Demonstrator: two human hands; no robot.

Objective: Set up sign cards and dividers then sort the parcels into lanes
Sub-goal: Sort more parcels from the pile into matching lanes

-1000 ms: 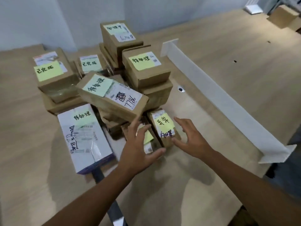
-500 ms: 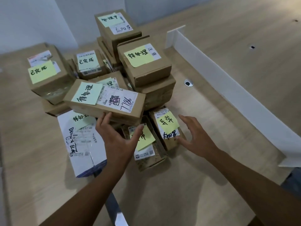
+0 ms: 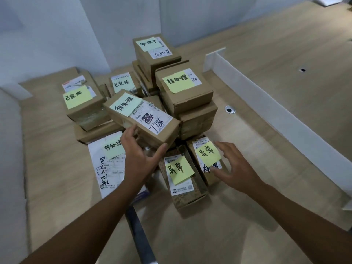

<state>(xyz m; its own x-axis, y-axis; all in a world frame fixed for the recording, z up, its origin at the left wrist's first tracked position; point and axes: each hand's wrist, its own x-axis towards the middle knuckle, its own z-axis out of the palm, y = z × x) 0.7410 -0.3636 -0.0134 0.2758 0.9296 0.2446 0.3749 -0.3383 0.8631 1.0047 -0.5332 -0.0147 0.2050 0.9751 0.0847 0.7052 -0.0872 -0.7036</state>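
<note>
A heap of cardboard parcels with yellow and green sticky notes sits on the wooden table. My left hand grips the near edge of a long brown parcel marked 7786, which lies tilted on top of the heap. My right hand is spread over the right side of a small brown parcel with a yellow note, fingers apart, thumb touching its near end. A patterned parcel with a yellow note lies between my hands. A white parcel lies flat at the left.
A long white divider stands on edge across the table to the right of the heap. A taller stack of brown boxes rises behind. A round cable hole is in the tabletop. White walls stand behind and at left.
My left hand moved from the patterned parcel up to the 7786 parcel and took hold of its near edge. My right hand came closer to the small parcel.
</note>
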